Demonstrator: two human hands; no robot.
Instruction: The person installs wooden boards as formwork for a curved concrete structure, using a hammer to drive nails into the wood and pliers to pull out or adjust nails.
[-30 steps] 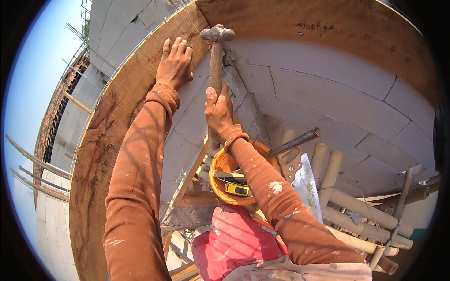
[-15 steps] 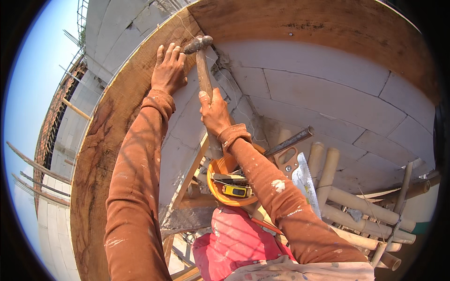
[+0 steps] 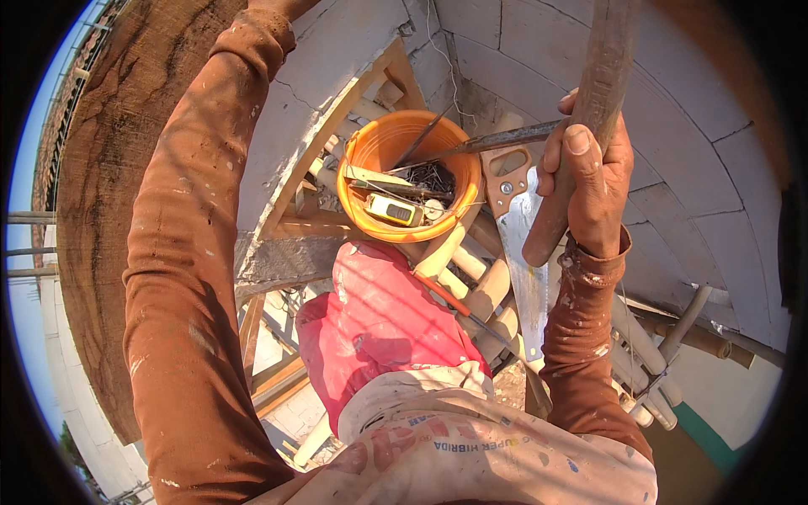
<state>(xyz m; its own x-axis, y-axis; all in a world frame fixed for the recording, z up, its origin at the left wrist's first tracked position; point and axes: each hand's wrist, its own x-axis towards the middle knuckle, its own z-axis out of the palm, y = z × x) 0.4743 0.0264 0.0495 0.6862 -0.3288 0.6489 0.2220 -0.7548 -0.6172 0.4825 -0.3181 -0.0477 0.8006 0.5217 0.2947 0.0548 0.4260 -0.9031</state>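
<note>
My right hand [image 3: 599,181] is wrapped round the wooden handle of a hammer [image 3: 604,84], raised at the right; the hammer's head is beyond the top edge. Only the wrist end of my left hand [image 3: 284,6] shows at the top, beside the wooden plank [image 3: 105,185], and its fingers are hidden. Below and between my arms is an orange bucket [image 3: 358,216]. It holds a yellow tape measure [image 3: 394,209], many dark nails [image 3: 431,178] and some tools. A handsaw [image 3: 523,252] with a wooden handle hangs blade down by the bucket, near my right forearm.
A metal bar [image 3: 509,137] sticks out over the bucket's right rim. Bamboo poles [image 3: 488,290] cross beneath and at the lower right. Pale block walls [image 3: 682,118] meet in a corner behind the bucket. An orange-handled tool [image 3: 442,293] lies beside my red-clad leg [image 3: 379,295].
The view has tilted down. My right hand has carried the hammer away from the plank, over to the right. My left hand has slipped almost wholly past the top edge.
</note>
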